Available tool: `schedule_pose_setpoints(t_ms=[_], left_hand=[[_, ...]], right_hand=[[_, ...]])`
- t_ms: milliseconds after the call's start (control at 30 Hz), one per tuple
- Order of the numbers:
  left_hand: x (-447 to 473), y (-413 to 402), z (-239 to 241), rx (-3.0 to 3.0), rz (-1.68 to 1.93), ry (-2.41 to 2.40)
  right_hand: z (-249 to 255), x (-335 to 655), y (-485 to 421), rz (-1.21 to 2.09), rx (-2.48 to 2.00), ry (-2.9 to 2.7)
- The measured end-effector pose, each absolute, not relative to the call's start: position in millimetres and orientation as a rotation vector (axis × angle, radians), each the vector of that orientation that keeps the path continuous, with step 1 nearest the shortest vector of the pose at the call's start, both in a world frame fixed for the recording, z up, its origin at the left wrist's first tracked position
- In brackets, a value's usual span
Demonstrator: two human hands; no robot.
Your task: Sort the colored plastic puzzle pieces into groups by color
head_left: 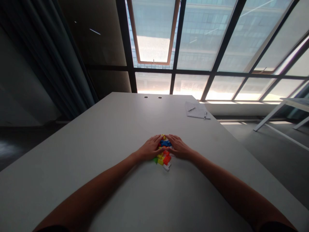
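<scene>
A small heap of plastic toy blocks (166, 159) in red, yellow, blue, green and white lies on the white table (116, 135). My left hand (150, 148) curves around the heap's left side, its fingers stretched forward. On the other side my right hand (180, 148) mirrors it, fingers also extended. The fingertips nearly meet at the far end, and the thumbs come close together over the middle of the heap. Both hands are open and rest against the blocks without gripping one. Part of the heap is hidden under the fingers and thumbs; the near blocks show plainly.
Sheets of paper (196, 109) with a pen (191, 109) on them lie near the table's far right corner. Two round holes, including a cable hole (160, 97), sit by the far edge. Windows and a dark curtain (53, 54) stand beyond; another table (295, 102) is at right.
</scene>
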State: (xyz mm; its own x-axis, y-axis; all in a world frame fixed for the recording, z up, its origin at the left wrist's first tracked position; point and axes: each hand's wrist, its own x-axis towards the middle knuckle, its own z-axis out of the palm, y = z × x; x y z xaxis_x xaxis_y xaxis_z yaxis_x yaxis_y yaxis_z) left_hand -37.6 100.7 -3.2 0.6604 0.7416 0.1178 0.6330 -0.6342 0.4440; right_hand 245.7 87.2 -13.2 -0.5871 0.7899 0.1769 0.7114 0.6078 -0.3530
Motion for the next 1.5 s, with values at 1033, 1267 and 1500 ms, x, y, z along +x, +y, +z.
schedule_pose_setpoints(t_ms=[1033,1267,1500], left_hand=[[-68,93,2,2.402,0.757,1.086],[-67,93,-2,2.411,0.783,1.055],[-69,93,1,2.378,0.806,1.086]], right_hand=[[15,240,86,0.201,-1.207,-2.526],[7,245,95,0.168,-1.361,-2.406],[-1,250,103,0.221,-1.25,-2.367]])
